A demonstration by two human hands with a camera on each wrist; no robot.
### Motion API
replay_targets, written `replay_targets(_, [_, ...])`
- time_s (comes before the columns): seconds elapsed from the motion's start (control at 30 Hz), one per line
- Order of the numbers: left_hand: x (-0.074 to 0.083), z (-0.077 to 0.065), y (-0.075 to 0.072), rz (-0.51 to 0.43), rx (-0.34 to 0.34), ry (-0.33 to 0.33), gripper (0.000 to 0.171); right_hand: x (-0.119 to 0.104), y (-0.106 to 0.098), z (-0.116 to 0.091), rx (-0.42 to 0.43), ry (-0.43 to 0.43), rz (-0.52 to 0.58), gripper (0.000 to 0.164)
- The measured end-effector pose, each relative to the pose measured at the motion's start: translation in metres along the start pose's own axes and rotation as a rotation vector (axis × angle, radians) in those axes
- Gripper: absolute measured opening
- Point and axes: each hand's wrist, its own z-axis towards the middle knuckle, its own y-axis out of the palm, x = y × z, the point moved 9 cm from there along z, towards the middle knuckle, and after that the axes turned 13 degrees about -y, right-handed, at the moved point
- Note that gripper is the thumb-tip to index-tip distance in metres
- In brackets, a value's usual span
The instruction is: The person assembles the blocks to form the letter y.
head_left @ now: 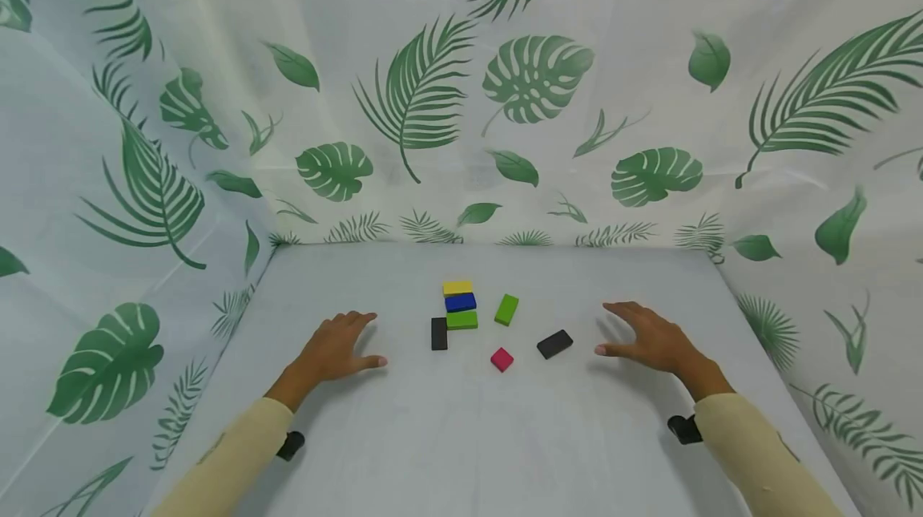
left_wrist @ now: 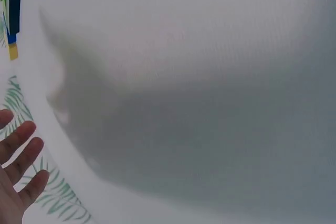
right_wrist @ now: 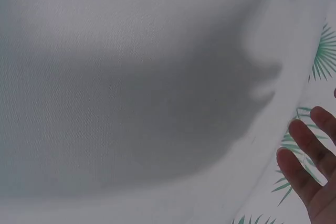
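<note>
Sheeting printed with green leaves on white rises behind and on both sides of the pale grey table top in front of me. Over it reach my 2 cream sleeves. My left hand and right hand hang on either side of the blocks, both empty and spread, thumbs well apart from the fingers, pinching nothing.

Between my hands lie 7 blocks, wood or plastic, I cannot tell which. Nearest my right hand, a slanted black rectangular block; nearest my left, an end-on black rectangular block, its length pointing away from me. It sits right beside a green rectangular block, with a blue rectangular block behind that and a yellow rectangular block farthest back, too tight for me to see any gaps. A separate green rectangular block lies to their right. Smallest is the red squarish block, closest to me.

To grip well, I judge, I should turn my right wrist to match the slant and pinch across the narrow width. My left needs more care: fingers pushed in beside that crowded black block could shove its neighbours. The red block wants just thumb and 1 fingertip.
</note>
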Motion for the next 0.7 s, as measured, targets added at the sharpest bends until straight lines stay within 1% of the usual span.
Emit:
replay_targets(0.1, [0.006,0.0,0.002,-0.012,-0.011,0.005,0.088,0.0,0.003,0.001,0.004,0.003,0.022,0.094])
replay_targets(0.27, [0.018,-0.001,0.003,-0.044,-0.028,0.011,0.082,0.001,0.009,0.002,-0.005,0.008,0.105,0.09])
replay_targets(0.43, [0.029,-0.001,0.003,-0.081,-0.082,0.001,0.075,-0.001,0.012,0.004,-0.004,-0.003,0.176,0.085])
replay_targets(0.5, [0.033,-0.001,0.005,-0.083,-0.095,-0.008,0.073,-0.001,0.012,0.005,-0.004,-0.007,0.196,0.085])
replay_targets(0.63, [0.04,-0.003,0.01,-0.116,-0.127,-0.027,0.07,-0.004,0.012,0.008,-0.011,-0.016,0.24,0.085])
replay_targets(0.7, [0.046,-0.004,0.013,-0.144,-0.147,-0.022,0.069,-0.004,0.012,0.009,-0.013,-0.018,0.258,0.084])
